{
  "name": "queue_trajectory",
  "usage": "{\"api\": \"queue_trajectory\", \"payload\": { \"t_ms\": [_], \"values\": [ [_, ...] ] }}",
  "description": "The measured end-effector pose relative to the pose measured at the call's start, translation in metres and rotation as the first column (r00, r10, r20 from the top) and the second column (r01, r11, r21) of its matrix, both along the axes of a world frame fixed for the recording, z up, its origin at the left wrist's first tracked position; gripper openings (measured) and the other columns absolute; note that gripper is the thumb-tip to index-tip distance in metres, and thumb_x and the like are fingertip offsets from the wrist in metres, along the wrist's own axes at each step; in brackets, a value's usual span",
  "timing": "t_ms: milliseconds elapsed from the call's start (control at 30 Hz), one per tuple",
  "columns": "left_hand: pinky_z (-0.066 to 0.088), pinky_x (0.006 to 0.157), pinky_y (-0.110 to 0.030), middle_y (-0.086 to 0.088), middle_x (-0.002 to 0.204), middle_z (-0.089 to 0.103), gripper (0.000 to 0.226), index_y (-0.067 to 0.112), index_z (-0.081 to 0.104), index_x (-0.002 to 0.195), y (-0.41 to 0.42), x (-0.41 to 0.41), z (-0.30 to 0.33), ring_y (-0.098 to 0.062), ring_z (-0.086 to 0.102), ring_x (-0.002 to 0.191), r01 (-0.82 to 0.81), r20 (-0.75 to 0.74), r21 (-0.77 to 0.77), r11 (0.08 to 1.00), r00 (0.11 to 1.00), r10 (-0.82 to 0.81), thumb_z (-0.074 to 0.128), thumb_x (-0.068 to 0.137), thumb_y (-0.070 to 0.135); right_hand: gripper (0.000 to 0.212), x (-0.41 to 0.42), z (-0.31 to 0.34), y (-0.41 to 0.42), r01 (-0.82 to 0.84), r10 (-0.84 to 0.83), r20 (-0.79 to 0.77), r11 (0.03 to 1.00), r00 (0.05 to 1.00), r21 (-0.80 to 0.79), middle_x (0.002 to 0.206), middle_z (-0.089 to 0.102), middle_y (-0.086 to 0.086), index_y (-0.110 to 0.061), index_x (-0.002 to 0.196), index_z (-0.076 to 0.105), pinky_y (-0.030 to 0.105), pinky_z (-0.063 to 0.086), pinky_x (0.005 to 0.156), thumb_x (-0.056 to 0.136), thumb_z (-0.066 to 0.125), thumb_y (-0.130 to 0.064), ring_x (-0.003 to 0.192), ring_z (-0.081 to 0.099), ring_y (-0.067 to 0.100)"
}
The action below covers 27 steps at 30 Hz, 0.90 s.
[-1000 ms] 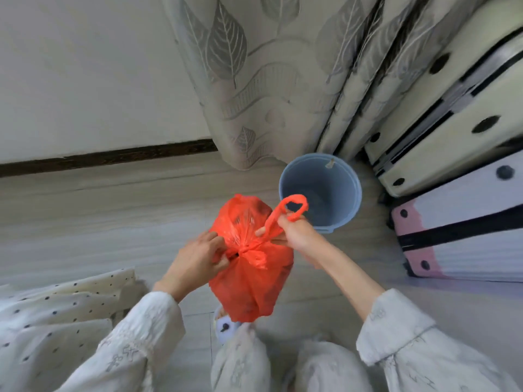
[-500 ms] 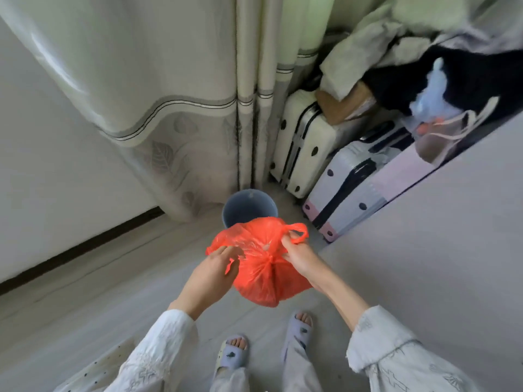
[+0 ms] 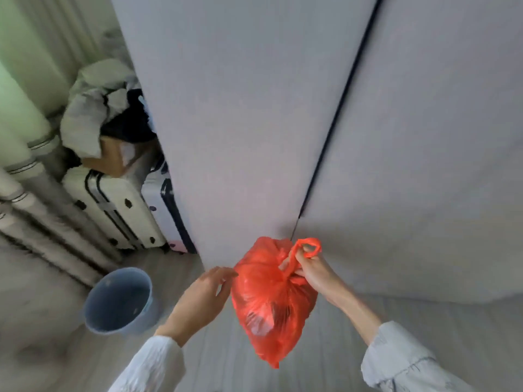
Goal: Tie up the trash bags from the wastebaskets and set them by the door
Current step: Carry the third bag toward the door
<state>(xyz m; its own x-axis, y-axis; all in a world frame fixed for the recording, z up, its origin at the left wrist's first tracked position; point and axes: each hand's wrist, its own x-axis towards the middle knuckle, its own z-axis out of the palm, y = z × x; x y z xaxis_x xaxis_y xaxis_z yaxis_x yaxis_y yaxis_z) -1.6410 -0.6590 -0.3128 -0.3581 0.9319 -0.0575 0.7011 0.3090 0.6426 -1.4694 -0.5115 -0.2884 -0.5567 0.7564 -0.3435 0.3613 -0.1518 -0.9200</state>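
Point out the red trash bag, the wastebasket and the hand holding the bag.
red trash bag (image 3: 268,301): head view, middle of the bag's bulging body.
wastebasket (image 3: 99,298): head view, left side of the blue-grey rim.
right hand (image 3: 310,274): head view, back of the hand, gripping the bag's neck.

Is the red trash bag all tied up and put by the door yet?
Done: the red bag is out of the blue wastebasket, its neck gathered as if knotted. In hand: the right hand holds it up by the neck, the open left hand beside it. Left: setting it by the door; no door is clearly visible.
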Motion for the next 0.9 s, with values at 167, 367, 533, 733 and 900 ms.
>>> {"api": "queue_trajectory", "payload": {
  "t_ms": [167,367,533,733,900],
  "values": [
    [0.041,0.082,-0.016,0.003,0.102,0.067,0.019,0.017,0.065,0.102,0.092,0.132,0.013,-0.008,0.06,0.09,0.277,0.008,0.034,0.96,0.961,-0.278,0.049,0.09,0.013,0.04,0.165,0.007,0.036,0.308,-0.318,-0.164,0.948,0.934,-0.08,0.049,0.057,-0.006,-0.017,0.061,0.047,0.036,0.038,0.07,0.098,0.033,-0.01,0.061,0.052,0.019],
    [0.046,0.085,-0.023,0.008,0.102,0.065,0.023,0.02,0.064,0.103,0.184,0.33,0.027,-0.007,0.061,0.092,0.573,0.046,0.061,0.817,0.816,-0.576,0.045,0.091,0.013,0.036,0.375,0.032,0.071,0.6,-0.668,-0.343,0.744,0.66,-0.294,0.036,0.037,-0.006,-0.01,0.062,0.04,0.028,0.029,0.057,0.095,0.03,-0.008,0.038,0.036,0.009],
    [0.045,0.083,-0.019,0.006,0.103,0.064,0.025,0.018,0.065,0.103,0.252,0.478,0.035,-0.008,0.061,0.09,0.769,0.026,0.053,0.637,0.637,-0.77,0.044,0.091,0.01,0.041,0.533,0.044,0.086,0.767,-0.845,-0.402,0.506,0.351,-0.393,0.04,0.034,-0.001,-0.007,0.058,0.041,0.017,0.026,0.037,0.096,0.027,-0.005,0.028,0.03,0.004],
    [0.043,0.08,-0.013,0.01,0.1,0.062,0.024,0.019,0.064,0.103,0.334,0.641,0.027,-0.006,0.061,0.09,0.877,0.031,0.06,0.477,0.476,-0.879,0.044,0.092,0.012,0.037,0.697,0.04,0.122,0.872,-0.918,-0.381,0.272,0.108,-0.406,0.03,0.039,-0.003,-0.007,0.062,0.04,0.013,0.021,0.031,0.096,0.026,-0.004,0.024,0.029,0.002],
    [0.036,0.072,0.003,0.013,0.095,0.06,0.023,0.017,0.063,0.103,0.419,0.767,0.011,-0.005,0.059,0.086,0.902,0.062,0.072,0.426,0.422,-0.904,0.043,0.093,0.013,0.037,0.827,0.031,0.182,0.922,-0.958,-0.254,0.215,0.135,-0.323,0.028,0.033,-0.005,-0.008,0.062,0.04,0.016,0.022,0.033,0.095,0.026,-0.007,0.025,0.028,0.002]
  ]
}}
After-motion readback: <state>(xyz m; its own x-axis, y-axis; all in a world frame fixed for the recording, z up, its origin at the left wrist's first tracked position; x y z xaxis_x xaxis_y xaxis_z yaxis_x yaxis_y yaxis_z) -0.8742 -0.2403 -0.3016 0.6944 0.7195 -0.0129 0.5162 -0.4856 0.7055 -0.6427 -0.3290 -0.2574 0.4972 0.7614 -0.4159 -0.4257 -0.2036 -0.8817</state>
